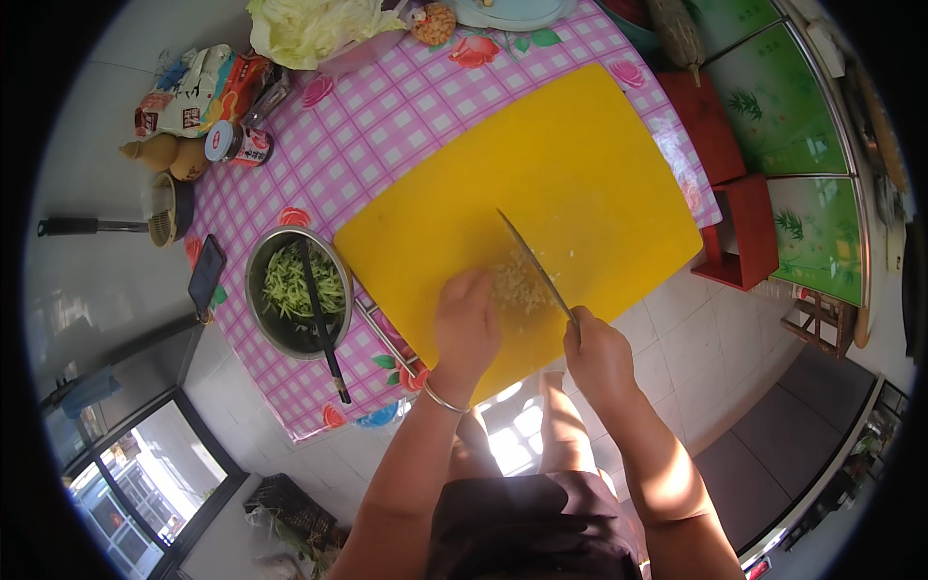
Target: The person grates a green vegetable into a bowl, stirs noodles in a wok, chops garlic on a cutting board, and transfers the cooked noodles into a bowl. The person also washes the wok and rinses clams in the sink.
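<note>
My right hand [598, 355] grips the handle of a kitchen knife [533, 259], its blade slanting up and left over the cutting board. Under and beside the blade lies a small heap of finely chopped pale pieces [518, 286], possibly garlic. My left hand [467, 315], a bangle on its wrist, is just left of this heap with its fingers curled down. Blur hides whether those fingers hold anything. Both hands are over the near part of the large yellow cutting board [580, 145], and a few stray bits lie right of the blade.
Left of the board stands a metal bowl [255, 319] of shredded green vegetable, with dark chopsticks [319, 319] across it. A phone [207, 268], a lidded jar [239, 143], leafy cabbage [312, 32] and a bag of nuts [433, 24] sit along the checked tablecloth [377, 123].
</note>
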Action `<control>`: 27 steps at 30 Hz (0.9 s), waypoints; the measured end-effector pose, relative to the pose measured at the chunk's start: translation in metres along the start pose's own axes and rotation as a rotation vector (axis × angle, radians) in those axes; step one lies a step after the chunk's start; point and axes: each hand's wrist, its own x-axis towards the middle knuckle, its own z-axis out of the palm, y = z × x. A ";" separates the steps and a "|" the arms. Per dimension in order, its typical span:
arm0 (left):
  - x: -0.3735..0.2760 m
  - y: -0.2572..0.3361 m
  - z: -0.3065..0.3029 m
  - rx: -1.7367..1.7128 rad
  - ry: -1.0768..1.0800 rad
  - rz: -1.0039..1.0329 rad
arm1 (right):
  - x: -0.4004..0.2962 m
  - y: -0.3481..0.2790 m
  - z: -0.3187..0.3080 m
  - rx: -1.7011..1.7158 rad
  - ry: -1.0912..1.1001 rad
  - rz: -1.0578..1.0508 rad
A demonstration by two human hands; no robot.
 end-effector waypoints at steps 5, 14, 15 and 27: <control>0.000 0.007 -0.003 -0.046 -0.002 -0.003 | -0.001 -0.004 -0.007 0.006 0.008 -0.007; -0.005 -0.002 -0.001 -0.198 -0.096 0.087 | -0.009 -0.003 -0.005 0.017 -0.066 0.023; -0.009 -0.003 -0.003 -0.229 -0.078 0.079 | -0.010 -0.005 -0.005 0.019 -0.108 0.053; -0.029 0.005 -0.004 -0.237 -0.030 -0.106 | -0.015 -0.018 0.012 -0.027 -0.118 -0.067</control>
